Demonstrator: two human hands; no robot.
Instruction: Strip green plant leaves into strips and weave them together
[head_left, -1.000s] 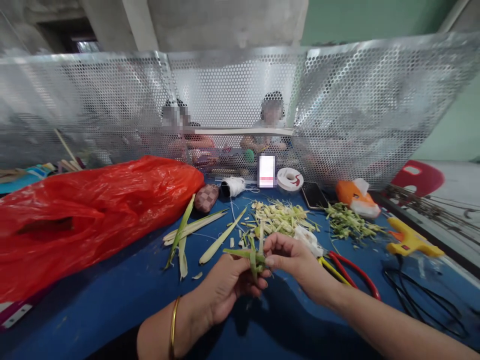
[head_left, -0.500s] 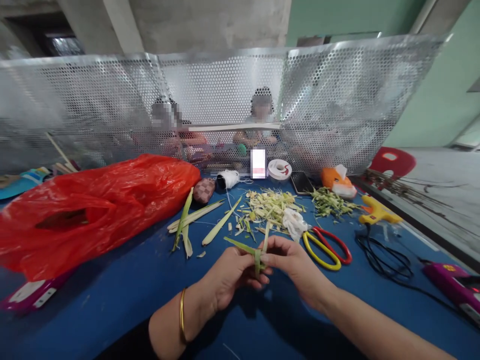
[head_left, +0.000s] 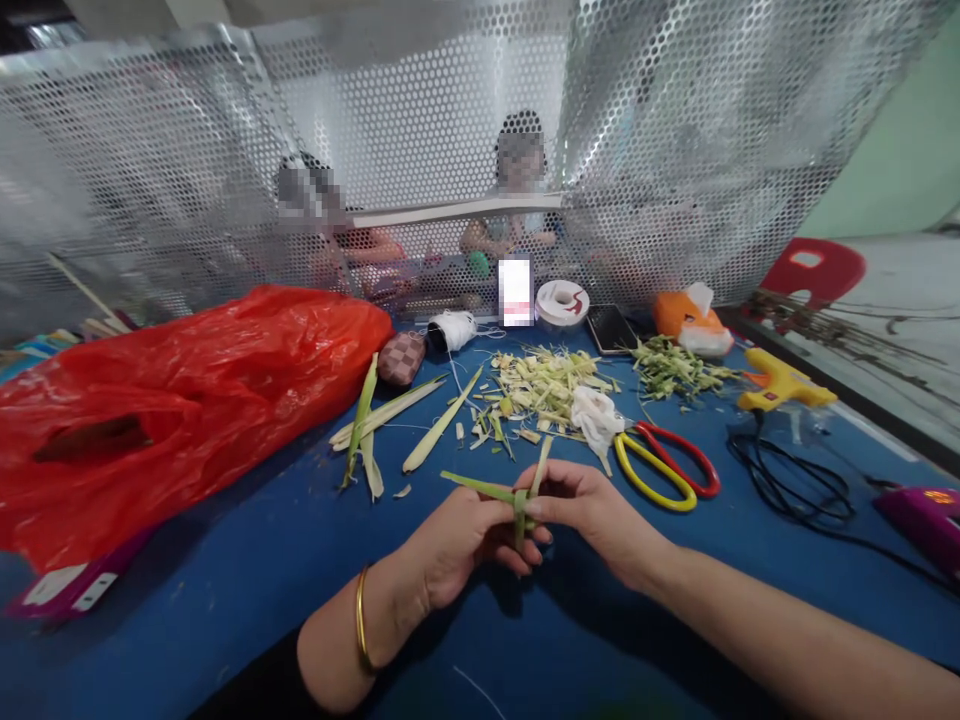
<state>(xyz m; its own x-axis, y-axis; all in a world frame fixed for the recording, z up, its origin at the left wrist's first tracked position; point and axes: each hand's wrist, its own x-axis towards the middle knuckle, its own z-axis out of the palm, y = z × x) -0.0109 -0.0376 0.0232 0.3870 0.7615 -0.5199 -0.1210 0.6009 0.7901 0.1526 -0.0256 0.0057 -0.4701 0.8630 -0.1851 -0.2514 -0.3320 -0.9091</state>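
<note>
Between my two hands is a small piece of folded green leaf strips [head_left: 520, 512], with one end sticking out to the left and a paler end pointing up. My left hand [head_left: 469, 530], below a gold bangle, pinches it from the left, its fingertips curled underneath. From the right, my right hand [head_left: 589, 510] presses thumb and fingers on the fold. Part of the strips is hidden behind the fingers. Beyond them lie a pale leaf strip [head_left: 442, 420] and scissors [head_left: 656, 480] with one yellow and one red handle.
A red plastic bag [head_left: 225, 370] fills the left side. Leaf scraps [head_left: 551, 390] lie ahead, near white thread [head_left: 454, 328], a ribbon spool [head_left: 562, 302] and a phone [head_left: 611, 329]. At right is a yellow glue gun [head_left: 784, 385] with its cable. People sit behind a perforated screen [head_left: 420, 110].
The view has tilted downward, so the screen and table things sit higher in the picture. Both hands keep their grip on the folded strips, with barely any shift.
</note>
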